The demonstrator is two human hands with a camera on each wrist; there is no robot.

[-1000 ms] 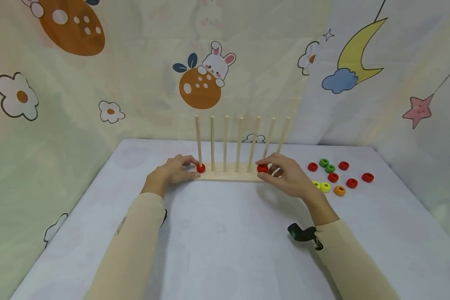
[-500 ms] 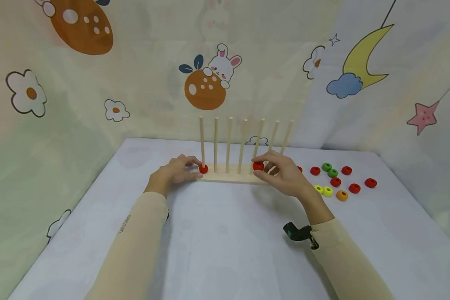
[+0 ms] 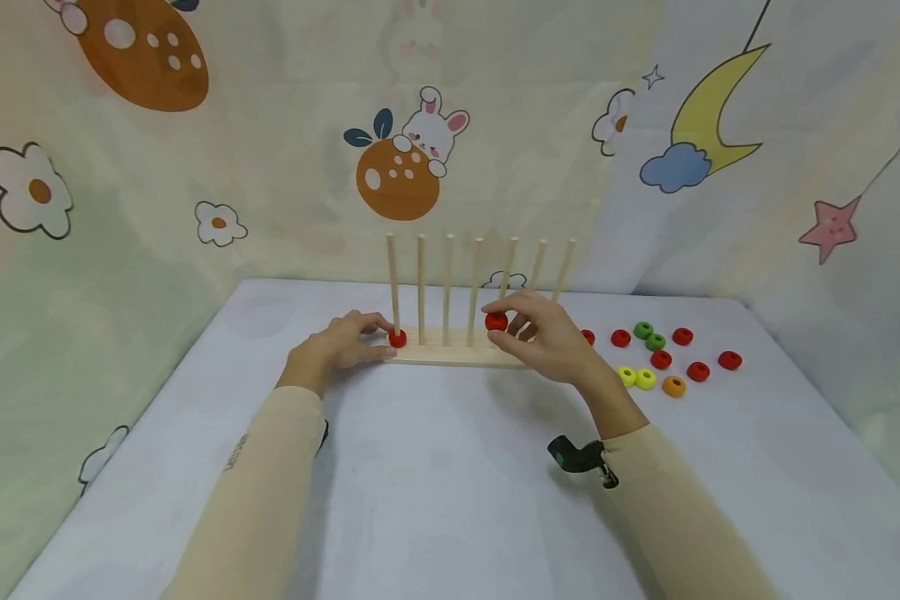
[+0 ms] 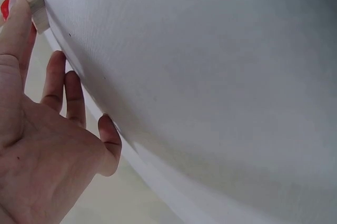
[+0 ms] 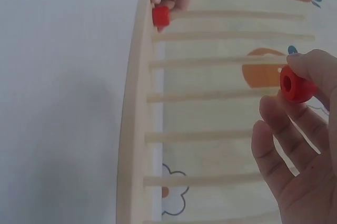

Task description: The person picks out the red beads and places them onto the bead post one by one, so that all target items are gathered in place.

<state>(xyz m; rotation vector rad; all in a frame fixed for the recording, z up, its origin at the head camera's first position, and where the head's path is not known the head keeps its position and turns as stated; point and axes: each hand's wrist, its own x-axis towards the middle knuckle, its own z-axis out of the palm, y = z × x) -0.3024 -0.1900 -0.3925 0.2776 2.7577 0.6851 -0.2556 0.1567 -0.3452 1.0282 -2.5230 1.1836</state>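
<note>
A wooden peg rack (image 3: 447,354) with several upright pegs stands at the back of the table. One red bead (image 3: 397,338) sits low on its leftmost peg. My left hand (image 3: 342,340) holds the rack's left end, thumb in front and index finger behind, right beside that bead. In the left wrist view the thumb lies along the board end (image 4: 39,13), the other fingers loosely bent. My right hand (image 3: 551,337) pinches another red bead (image 3: 497,322) between thumb and index finger, in front of the right-hand pegs. Its hole shows in the right wrist view, with the bead (image 5: 297,85) apart from the pegs.
Loose beads lie on the table to the right: several red ones (image 3: 697,372), two green (image 3: 655,342), two yellow (image 3: 645,380) and an orange one (image 3: 673,386). A patterned cloth (image 3: 292,150) hangs behind the table.
My right hand has moved left along the rack and slightly up with the red bead in its pinch. The left hand has stayed at the rack's left end.
</note>
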